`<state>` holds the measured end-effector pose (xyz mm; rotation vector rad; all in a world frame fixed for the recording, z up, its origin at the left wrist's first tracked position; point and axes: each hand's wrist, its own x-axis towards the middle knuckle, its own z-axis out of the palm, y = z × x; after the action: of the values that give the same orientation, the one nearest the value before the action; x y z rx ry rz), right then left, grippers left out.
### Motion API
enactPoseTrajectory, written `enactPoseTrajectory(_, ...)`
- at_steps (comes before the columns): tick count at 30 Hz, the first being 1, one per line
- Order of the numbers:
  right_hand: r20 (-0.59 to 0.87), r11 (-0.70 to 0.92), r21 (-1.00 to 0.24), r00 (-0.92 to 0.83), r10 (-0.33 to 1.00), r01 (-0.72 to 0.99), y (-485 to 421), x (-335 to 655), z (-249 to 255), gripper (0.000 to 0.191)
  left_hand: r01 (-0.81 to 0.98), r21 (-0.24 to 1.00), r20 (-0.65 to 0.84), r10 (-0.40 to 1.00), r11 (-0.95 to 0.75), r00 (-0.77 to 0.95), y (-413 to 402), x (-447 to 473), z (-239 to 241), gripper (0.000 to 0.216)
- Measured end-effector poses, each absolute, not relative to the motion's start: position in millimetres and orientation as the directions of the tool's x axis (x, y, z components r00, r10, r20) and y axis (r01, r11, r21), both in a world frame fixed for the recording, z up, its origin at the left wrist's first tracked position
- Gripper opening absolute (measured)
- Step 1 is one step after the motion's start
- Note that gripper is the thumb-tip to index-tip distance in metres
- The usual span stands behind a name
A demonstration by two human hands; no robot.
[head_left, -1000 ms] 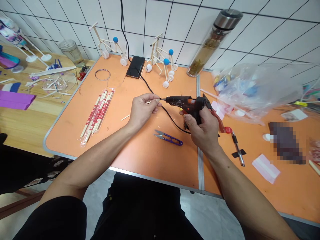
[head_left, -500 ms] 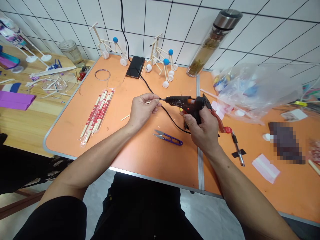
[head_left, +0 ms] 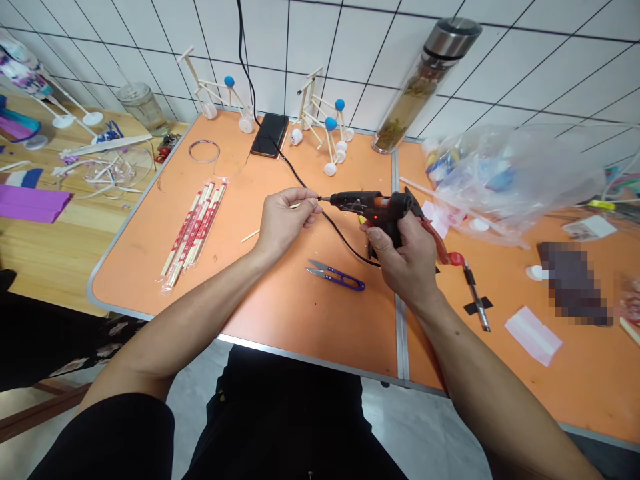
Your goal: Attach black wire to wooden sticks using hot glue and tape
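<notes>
My right hand [head_left: 407, 257] is wrapped round the grip of a black hot glue gun [head_left: 370, 203], whose small red light is lit. Its nozzle points left and meets the fingertips of my left hand [head_left: 287, 223]. Those fingers pinch a thin wooden stick [head_left: 296, 205]; the tip by the nozzle looks dark, and whether it touches cannot be made out. Below the gun lie purple-handled thread snips [head_left: 340, 277]. Another thin stick [head_left: 250, 235] shows on the table left of my left hand.
Wrapped chopsticks [head_left: 195, 230] lie at left. Behind stand stick figures with blue balls [head_left: 330, 124], a phone [head_left: 270, 135] and a glass tea bottle [head_left: 417, 90]. A black cable [head_left: 290, 167] crosses the table. To the right are a plastic bag [head_left: 520, 180], a pen [head_left: 477, 297] and pliers [head_left: 436, 237].
Hands, stick and glue gun keep nearly the same position. Only a very slight shift of the whole view shows.
</notes>
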<state>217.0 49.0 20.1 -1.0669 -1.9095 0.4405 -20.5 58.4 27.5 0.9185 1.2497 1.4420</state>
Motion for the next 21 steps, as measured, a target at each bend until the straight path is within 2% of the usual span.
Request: enactPoseTrajectory(21,0.552,0.589,-0.602,-0.251,0.795,0.539,50.7,218.8,17.8,0.038,-0.181,0.983,-0.058,0.969,0.014,-0.238,58.9,-20.0,29.3,0.016)
